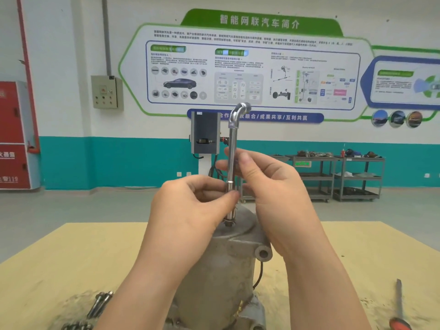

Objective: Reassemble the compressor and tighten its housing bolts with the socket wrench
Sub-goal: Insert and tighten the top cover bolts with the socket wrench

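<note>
both hands pinch the socket wrench (pixel 230 163) upright, left hand (pixel 190 206) low, right hand (pixel 269 186) higher, seated on a bolt (pixel 229 222) at 12 o'clock atop the compressor (pixel 221 265), which looks heavy, stiff cast metal, so grip the slick shaft firmly

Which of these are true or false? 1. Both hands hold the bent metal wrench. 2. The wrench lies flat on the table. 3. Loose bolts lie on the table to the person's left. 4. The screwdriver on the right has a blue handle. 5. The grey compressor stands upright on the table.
1. True: the left hand and right hand both grip the wrench.
2. False: it stands upright, its lower end on a bolt atop the compressor.
3. True: the loose bolts lie near the left forearm.
4. False: the screwdriver has a red handle.
5. True: it stands on the table.
</note>
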